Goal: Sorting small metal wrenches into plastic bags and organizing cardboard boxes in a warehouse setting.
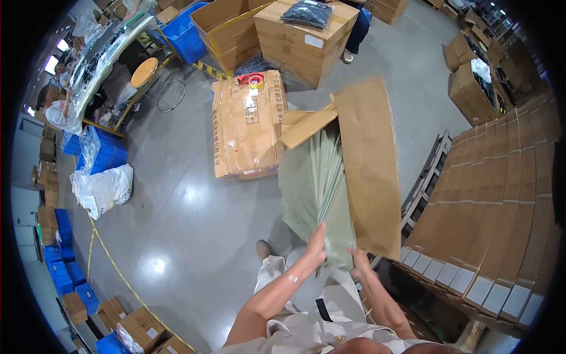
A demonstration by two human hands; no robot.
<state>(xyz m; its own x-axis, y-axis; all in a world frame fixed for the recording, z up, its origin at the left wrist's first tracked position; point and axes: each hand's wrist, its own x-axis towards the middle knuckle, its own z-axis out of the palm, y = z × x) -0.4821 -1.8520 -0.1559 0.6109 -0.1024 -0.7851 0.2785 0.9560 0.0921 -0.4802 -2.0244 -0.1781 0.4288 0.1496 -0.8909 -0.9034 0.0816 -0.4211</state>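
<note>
A pale green plastic bag (312, 189) hangs in long folds in front of me, partly inside an open cardboard box (368, 171) whose raised flaps stand around it. My left hand (316, 246) is closed on the gathered edge of the bag. To its right, my right hand (359, 262) grips the bag's near corner beside the box's lower flap. The bag covers the box's inside, so its contents are hidden.
A taped carton (247, 127) with a tape roll (255, 81) on top lies ahead. Behind it stands a larger carton (295, 41) bearing a dark packed bag (306, 13). Flat cardboard stacks (471, 200) and a pallet (425, 177) are at right; blue crates (103, 150) and a seated person (63, 112) at left.
</note>
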